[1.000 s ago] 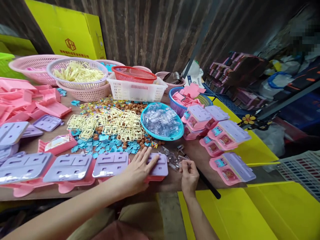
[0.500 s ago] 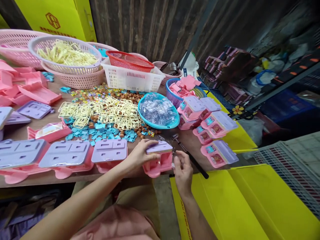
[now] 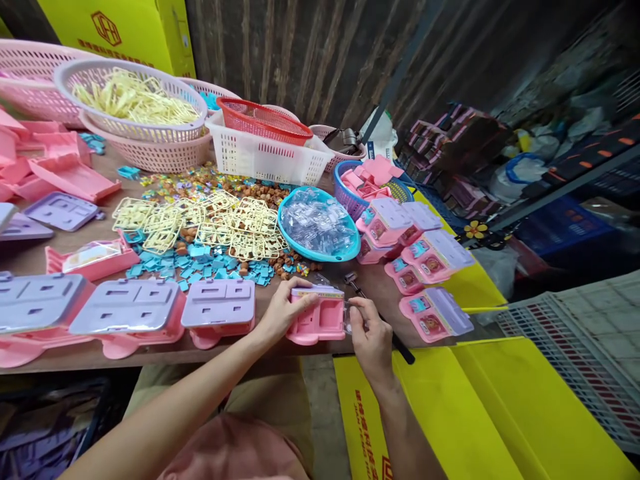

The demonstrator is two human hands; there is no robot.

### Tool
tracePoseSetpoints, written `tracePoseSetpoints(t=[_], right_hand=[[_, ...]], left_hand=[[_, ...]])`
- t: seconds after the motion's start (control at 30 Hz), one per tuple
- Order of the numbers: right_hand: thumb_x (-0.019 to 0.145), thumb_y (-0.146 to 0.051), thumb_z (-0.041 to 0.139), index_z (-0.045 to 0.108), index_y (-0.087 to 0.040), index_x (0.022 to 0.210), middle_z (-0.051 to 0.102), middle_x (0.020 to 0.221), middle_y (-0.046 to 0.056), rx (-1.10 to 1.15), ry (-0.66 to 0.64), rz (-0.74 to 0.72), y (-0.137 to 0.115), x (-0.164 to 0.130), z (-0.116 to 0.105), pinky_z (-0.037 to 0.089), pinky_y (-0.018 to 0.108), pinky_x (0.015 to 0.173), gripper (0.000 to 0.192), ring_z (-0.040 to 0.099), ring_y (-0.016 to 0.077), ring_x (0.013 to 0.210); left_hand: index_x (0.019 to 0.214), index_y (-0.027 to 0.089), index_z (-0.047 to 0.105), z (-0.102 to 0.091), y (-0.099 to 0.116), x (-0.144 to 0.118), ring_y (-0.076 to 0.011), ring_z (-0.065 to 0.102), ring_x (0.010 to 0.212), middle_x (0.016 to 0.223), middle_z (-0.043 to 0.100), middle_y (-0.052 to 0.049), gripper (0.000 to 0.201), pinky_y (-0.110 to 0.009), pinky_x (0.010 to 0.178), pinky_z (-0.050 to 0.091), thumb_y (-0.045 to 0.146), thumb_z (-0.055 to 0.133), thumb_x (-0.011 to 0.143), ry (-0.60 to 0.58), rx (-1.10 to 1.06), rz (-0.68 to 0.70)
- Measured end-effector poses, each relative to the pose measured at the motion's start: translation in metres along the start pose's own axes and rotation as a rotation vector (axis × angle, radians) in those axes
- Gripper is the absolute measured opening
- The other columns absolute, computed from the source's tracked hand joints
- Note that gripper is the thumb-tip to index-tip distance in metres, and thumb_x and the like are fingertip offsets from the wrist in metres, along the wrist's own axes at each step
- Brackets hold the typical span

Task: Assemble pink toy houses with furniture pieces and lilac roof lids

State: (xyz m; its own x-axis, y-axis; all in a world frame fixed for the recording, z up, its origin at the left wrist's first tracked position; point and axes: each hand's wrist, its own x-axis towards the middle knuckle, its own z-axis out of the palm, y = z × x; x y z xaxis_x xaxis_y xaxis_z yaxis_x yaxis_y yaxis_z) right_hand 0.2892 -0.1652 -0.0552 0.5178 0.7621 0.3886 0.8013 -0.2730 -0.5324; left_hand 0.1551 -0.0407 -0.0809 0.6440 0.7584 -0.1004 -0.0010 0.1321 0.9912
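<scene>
Toy case (image 3: pixel 320 319) I've got is pink with a lilac lid, same as the row of lilac lids (image 3: pixel 219 303) on pink bases. Brown bench (image 3: pixel 380 283), turquoise bowl (image 3: pixel 350 248) of clear bits, pale yellow frames (image 3: pixel 220 227), blue tiles (image 3: pixel 200 261), red basket (image 3: pixel 263 121) on a white one (image 3: pixel 265 160), yellow boxes (image 3: pixel 480 427).

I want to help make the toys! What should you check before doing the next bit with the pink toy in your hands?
1. Left hand grips the tilted pink plastic toy case with a lilac lid: ok.
2. Right hand is at the case's right side: ok.
3. Small clear piece is pinched in the right fingers: cannot tell.
4. Case bottom rests near the brown wooden table edge: ok.
5. Black-handled tool is within reach, beside the right hand: ok.
6. Turquoise plastic bowl of clear pieces is close by: ok.
</scene>
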Motion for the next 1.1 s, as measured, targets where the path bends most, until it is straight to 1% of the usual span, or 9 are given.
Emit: tracePoseSetpoints(t=[0.2,0.4,0.53,0.6,0.7,0.83,0.93,1.03,1.1], right_hand=[[0.089,-0.028,0.033,0.058,-0.018,0.095,0.067,0.068,0.004,-0.111,0.009,-0.047,-0.005,0.001,0.004,0.041,0.024,0.053,0.028,0.062,0.0167,0.055],[0.09,-0.025,0.027,0.056,-0.017,0.09,0.062,0.054,0.005,-0.373,-0.01,-0.056,-0.013,-0.003,0.011,0.029,0.024,0.041,0.03,0.058,0.0183,0.044],[0.09,-0.022,0.026,0.057,-0.017,0.088,0.062,0.051,0.006,-0.556,0.047,-0.083,-0.018,-0.007,0.019,0.024,0.025,0.04,0.031,0.056,0.0178,0.04],[0.09,-0.022,0.026,0.057,-0.017,0.088,0.063,0.052,0.006,-0.586,0.062,-0.092,-0.019,-0.007,0.02,0.024,0.025,0.04,0.031,0.056,0.0172,0.039],[0.09,-0.026,0.028,0.057,-0.017,0.09,0.065,0.057,0.006,-0.479,0.043,-0.075,-0.016,-0.004,0.017,0.029,0.025,0.041,0.031,0.06,0.0185,0.045],[0.09,-0.033,0.031,0.056,-0.019,0.099,0.069,0.074,0.006,-0.147,-0.044,0.009,-0.01,0.001,0.005,0.042,0.026,0.053,0.03,0.065,0.0194,0.06],[0.088,-0.038,0.036,0.054,-0.019,0.102,0.069,0.084,0.007,0.062,-0.076,0.07,-0.008,0.001,-0.003,0.046,0.026,0.059,0.03,0.065,0.0183,0.068],[0.088,-0.048,0.039,0.054,-0.019,0.106,0.061,0.065,0.0,0.262,-0.127,0.188,-0.003,-0.002,-0.007,0.042,0.023,0.047,0.038,0.055,0.0137,0.051],[0.09,-0.052,0.028,0.052,-0.017,0.11,0.047,0.052,-0.006,0.391,-0.13,0.256,0.006,-0.001,-0.007,0.035,0.021,0.038,0.046,0.043,0.0111,0.04]], left_hand=[[0.089,0.018,0.06,-0.001,0.003,0.001,-0.0177,0.053,0.085,0.089,0.055,-0.002,0.034,-0.028,0.077,0.042,0.047,0.062,0.073,0.021,0.073,0.025],[0.09,0.018,0.059,-0.005,0.003,0.002,-0.0178,0.051,0.085,0.089,0.051,-0.002,0.032,-0.029,0.079,0.041,0.046,0.06,0.074,-0.04,0.098,0.044],[0.092,0.019,0.059,-0.006,0.003,0.0,-0.0183,0.05,0.087,0.089,0.048,-0.002,0.032,-0.03,0.081,0.041,0.046,0.06,0.075,-0.043,0.105,0.055],[0.092,0.019,0.059,-0.005,0.003,-0.001,-0.0185,0.05,0.089,0.089,0.047,-0.001,0.032,-0.031,0.083,0.04,0.046,0.06,0.075,-0.036,0.115,0.066],[0.092,0.02,0.059,-0.004,0.005,-0.003,-0.0187,0.05,0.09,0.09,0.047,-0.001,0.029,-0.032,0.086,0.04,0.044,0.059,0.075,-0.008,0.133,0.083],[0.092,0.019,0.06,-0.003,0.005,-0.003,-0.0195,0.051,0.091,0.091,0.05,-0.002,0.026,-0.032,0.086,0.041,0.039,0.06,0.075,0.023,0.16,0.078],[0.093,0.019,0.06,-0.003,0.004,-0.001,-0.0199,0.052,0.091,0.092,0.052,-0.003,0.027,-0.033,0.085,0.041,0.04,0.061,0.075,0.013,0.167,0.079],[0.094,0.019,0.059,-0.004,0.004,-0.003,-0.0203,0.053,0.095,0.095,0.052,-0.004,0.024,-0.034,0.088,0.042,0.037,0.061,0.077,0.018,0.163,0.128],[0.093,0.019,0.059,-0.006,0.004,-0.006,-0.0217,0.049,0.106,0.106,0.048,-0.006,0.022,-0.035,0.094,0.039,0.033,0.063,0.077,0.023,0.187,0.225]])
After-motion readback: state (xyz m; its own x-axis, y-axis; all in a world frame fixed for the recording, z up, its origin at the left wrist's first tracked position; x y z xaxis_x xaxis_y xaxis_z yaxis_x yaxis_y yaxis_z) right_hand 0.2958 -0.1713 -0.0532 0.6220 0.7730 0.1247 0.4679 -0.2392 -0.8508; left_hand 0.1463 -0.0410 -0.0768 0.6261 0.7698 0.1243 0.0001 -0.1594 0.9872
